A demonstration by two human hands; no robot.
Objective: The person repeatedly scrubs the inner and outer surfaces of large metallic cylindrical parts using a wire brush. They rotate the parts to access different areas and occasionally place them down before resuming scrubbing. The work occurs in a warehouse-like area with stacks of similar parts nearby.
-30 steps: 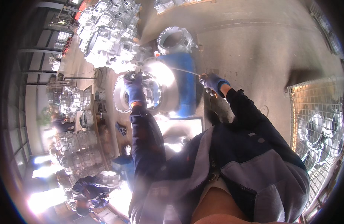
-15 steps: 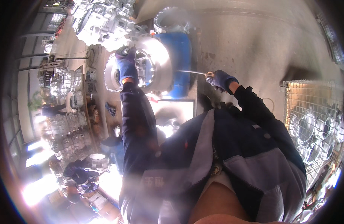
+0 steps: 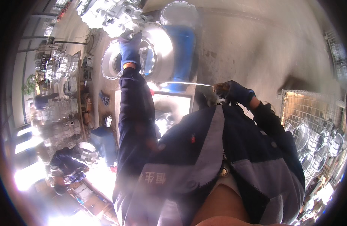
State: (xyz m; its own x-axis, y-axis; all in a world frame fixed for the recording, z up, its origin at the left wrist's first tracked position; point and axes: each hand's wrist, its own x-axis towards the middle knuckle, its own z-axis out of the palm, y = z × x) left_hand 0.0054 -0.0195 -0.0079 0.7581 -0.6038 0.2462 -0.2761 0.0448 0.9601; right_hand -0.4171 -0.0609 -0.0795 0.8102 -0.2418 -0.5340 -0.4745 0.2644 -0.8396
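My left hand, in a dark blue glove, reaches forward with its fingers closed on the upper rim of a round, hollow metal casting. Bright glare hides part of that casting's surface. My gloved right hand is wrapped round the tan grip of a long tool with a thin metal shaft. The shaft points left from the hand, passing over the near end of a blue barrel. Its tip lies in glare near the casting's lower edge, and I cannot tell whether it touches.
Several metal castings are heaped at the far left; another round casting lies beyond the barrel. A pale-edged tray sits close to my body. At right stands a wire mesh basket of metal parts. Another person works at lower left.
My right hand has moved right and closer to my body, drawing the tool along with it. My left hand stays on the casting; the whole view has shifted slightly.
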